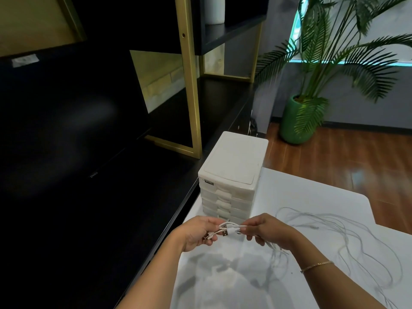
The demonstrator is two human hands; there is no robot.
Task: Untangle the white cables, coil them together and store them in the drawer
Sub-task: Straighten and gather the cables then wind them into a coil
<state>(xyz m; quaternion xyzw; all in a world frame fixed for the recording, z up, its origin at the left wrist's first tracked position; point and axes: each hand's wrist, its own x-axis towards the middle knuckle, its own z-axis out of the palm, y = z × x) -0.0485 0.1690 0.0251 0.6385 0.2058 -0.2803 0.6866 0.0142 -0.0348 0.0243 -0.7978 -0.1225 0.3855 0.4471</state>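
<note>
A: How far along would you say this is?

B: Early to middle, I'd judge. The left hand [196, 234] has its grip closed around the plug ends of the thin white charging cables [225, 230], and the right hand [265, 234] pinches the same bunch just beside it. So the ends look gathered together, held above the worktop.

A: And the rest of the cables?

B: Loose. Their long runs trail off past the right hand and lie in wide, overlapping loops [347, 233] across the pale grey worktop [289, 192]. Whether any real knots remain in there I cannot tell; the strands are thin and faint against the surface. No coil has been formed yet.

A: The drawer?

B: The small white plastic drawer unit [231, 166] stands at the far left corner of the worktop, just behind the hands. All of its drawers that show appear pushed in, so opening one and stowing the coil are both still to do.

A: What's around?

B: A black shelving unit with gold metal frame [189, 85] runs along the left. A white cylindrical vessel [215, 10] sits on an upper shelf. Beyond the worktop is glossy reddish-brown wooden floor [334, 157], with a palm-like plant in a green pot [294, 121] against a grey wall. A thin gold-coloured bracelet [317, 266] circles the right wrist.
</note>
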